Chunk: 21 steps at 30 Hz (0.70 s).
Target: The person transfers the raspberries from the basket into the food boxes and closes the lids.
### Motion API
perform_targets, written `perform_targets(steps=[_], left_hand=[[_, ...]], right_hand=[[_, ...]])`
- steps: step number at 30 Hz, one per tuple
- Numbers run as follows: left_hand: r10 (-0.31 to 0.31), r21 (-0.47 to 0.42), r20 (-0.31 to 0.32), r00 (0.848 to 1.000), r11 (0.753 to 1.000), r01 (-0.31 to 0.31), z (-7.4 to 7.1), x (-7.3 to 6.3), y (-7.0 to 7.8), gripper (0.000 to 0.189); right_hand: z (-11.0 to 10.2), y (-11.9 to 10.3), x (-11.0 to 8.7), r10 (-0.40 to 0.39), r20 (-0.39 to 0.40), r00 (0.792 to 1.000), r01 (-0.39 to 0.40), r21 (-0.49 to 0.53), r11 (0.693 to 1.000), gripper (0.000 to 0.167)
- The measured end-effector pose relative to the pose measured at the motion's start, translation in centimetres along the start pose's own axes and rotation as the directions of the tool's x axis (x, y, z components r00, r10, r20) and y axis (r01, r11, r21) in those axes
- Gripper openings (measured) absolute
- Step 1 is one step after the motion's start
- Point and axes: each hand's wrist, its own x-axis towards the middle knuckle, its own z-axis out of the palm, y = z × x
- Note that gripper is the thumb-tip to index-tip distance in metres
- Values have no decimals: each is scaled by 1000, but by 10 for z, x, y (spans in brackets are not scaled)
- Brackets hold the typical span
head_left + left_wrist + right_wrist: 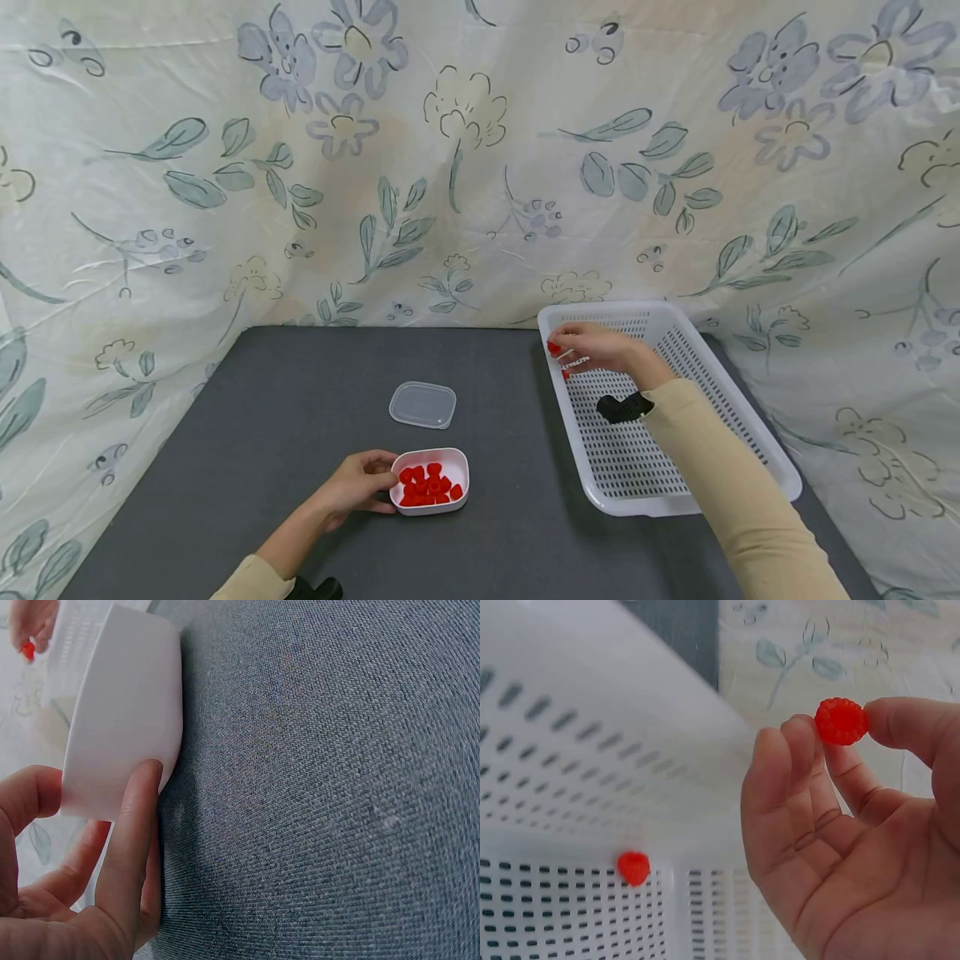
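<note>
My right hand (596, 346) is over the far left corner of a white perforated basket (637, 507). Between thumb and fingertips it pinches a red raspberry (841, 721), held up near the rim. A second raspberry (634, 868) lies at the bottom of the basket beside its wall. On the left, my left hand (358, 483) grips the left end of a small white container (124, 712), its thumb and fingers around that end. Several red raspberries (422, 485) lie inside this container, on its floor.
Behind the container a translucent lid (422, 405) lies flat on the dark grey table (315, 392). The basket takes up the table's right side. A flower-patterned curtain (450, 167) hangs along the back and both sides.
</note>
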Motion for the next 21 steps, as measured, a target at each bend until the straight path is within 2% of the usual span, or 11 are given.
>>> perform_targets(steps=[14,21], left_hand=[[-11,0,-14,1000,1000,11,3,2,0,44],[-6,-13,4,1000,1000,6,2,3,2,44]], right_hand=[[42,-21,4,-43,101,994,51,-78,996,34],[64,-30,9,-27,161,987,48,-124,991,29]])
